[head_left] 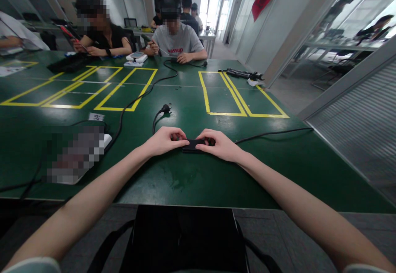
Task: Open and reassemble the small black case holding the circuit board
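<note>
A small flat black box lies between my hands near the middle of the green table. My left hand pinches its left end between thumb and fingers. At the opposite end, my right hand grips it the same way, thumb on top. A black cable runs off to the right from behind my right hand. Just beyond my left hand, a black plug on a curved cord rests on the table.
Left of my hands sits a pixelated device with a white edge, beside a long black cable. Yellow tape rectangles mark the table further off. A black tool-like object lies back right. People sit across the table.
</note>
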### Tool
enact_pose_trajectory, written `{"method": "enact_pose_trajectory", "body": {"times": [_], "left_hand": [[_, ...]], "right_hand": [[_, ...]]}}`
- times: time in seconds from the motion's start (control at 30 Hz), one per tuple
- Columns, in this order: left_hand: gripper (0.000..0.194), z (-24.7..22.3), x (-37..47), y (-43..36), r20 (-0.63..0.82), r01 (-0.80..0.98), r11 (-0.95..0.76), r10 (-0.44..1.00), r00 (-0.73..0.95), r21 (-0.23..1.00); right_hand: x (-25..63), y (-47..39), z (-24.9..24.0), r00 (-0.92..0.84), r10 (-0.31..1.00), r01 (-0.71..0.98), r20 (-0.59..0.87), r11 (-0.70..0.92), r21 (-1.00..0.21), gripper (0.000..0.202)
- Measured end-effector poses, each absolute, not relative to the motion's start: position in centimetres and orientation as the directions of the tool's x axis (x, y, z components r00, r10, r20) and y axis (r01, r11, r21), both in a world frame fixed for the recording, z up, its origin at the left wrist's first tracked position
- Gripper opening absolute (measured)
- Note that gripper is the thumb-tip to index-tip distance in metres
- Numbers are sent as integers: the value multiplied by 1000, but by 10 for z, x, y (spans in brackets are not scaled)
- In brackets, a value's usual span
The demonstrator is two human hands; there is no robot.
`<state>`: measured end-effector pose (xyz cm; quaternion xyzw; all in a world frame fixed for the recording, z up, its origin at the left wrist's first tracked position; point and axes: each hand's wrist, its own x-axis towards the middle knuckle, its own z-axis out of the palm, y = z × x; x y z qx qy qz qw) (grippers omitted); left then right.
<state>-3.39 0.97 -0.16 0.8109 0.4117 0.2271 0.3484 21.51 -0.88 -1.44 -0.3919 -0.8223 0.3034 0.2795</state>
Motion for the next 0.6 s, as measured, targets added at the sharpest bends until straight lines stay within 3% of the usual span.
{"method": "enact_pose_trajectory", "body": {"times": [0.13,0.23,0.43,0.6], "left_hand": [[43,2,-26,3,59,698,-518,821,568,494],[47,3,-22,0,70,714,-608,776,627,347],[48,2,-25,0,96,678,-651,742,664,342],[48,0,-28,0,211,604,-732,674,708,314]], "right_hand": [[216,-11,-13,-568,766,417,302,584,-696,20],[216,-14,-11,-590,721,380,364,645,-663,19],[218,-14,-12,-586,743,507,322,647,-569,27],[219,-13,-14,-597,761,602,253,634,-486,27]]}}
